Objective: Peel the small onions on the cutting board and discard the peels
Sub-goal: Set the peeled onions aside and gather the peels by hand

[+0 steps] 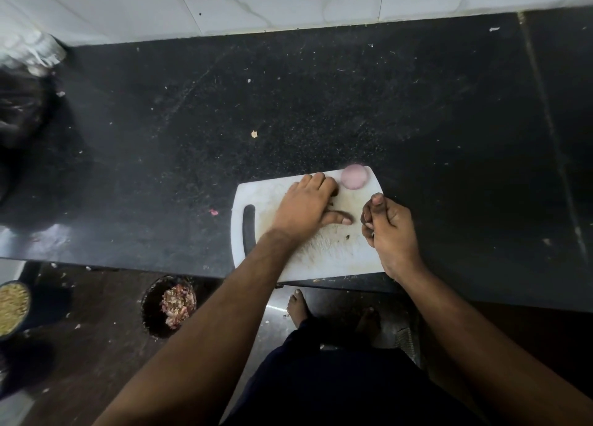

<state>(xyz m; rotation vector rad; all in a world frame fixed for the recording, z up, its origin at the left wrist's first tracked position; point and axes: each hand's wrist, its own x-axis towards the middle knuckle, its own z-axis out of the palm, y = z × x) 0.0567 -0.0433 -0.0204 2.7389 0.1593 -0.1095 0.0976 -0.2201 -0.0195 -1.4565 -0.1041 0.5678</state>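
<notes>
Onion (354, 176) peeled at upper right of cutting board (324, 259); my left hand (305, 206) flat, sweeping scraps, my right hand (386, 225) curled, contents unclear; bin (168, 307) next.

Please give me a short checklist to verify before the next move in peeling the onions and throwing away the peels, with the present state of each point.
1. Onion on the board: ok, one pale peeled-looking onion lies at the far right corner.
2. More onions left to peel: cannot tell, none other shows; the left hand covers part of the board.
3. Left hand position: ok, palm down, flat on the board.
4. Right hand contents: cannot tell, fingers curled shut, anything inside is hidden.
5. Peel bin reachable: ok, on the floor below the counter edge, already holding peels.
6. Board clean of scraps: not ok, small dark bits lie near its middle.
</notes>
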